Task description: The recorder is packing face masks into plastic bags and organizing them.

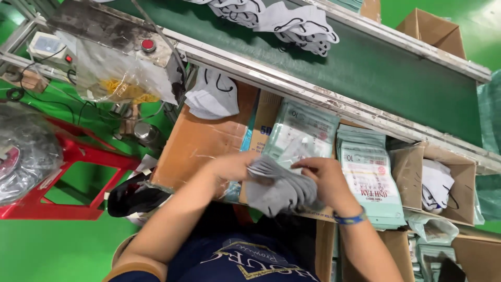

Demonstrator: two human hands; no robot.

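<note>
Masks [276, 190] clamped between both hands' fingers [308, 169].

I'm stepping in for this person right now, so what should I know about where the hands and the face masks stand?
Left hand: grips the left end of a stack of grey face masks, held above the cardboard work surface.
Right hand: fingers pinch the same stack from the right side.
Empty printed pouches lie just beyond the hands; a second pile of pouches sits to the right.
More masks lie on the green conveyor belt, and some in the open cardboard box at right.
Done: stack gathered. Left: it is not yet in a pouch.
</note>
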